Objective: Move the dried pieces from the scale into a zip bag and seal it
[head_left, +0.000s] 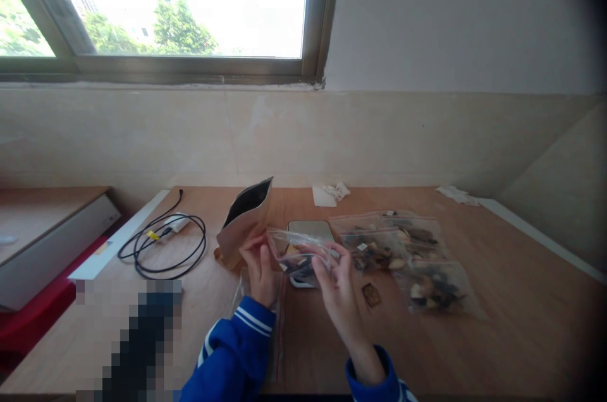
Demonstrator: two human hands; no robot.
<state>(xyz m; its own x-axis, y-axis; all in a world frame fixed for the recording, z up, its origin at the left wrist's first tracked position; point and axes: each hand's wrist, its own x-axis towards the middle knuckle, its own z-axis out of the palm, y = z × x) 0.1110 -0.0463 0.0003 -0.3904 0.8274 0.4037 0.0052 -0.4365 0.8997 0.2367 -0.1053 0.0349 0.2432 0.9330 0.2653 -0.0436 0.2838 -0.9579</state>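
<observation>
Both hands hold one small clear plastic bag with dark pieces inside, above the wooden table. My left hand pinches its left edge; my right hand grips its right side. Just behind my left hand an open brown paper pouch with a dark lining stands upright. Under the bag lies a small flat scale, partly hidden. Several filled clear bags lie to the right of my right hand.
A coiled black cable with a white charger lies at the left. Crumpled white paper sits by the wall, more scraps at far right. A small dark packet lies near my right wrist. An empty clear bag lies under my forearms.
</observation>
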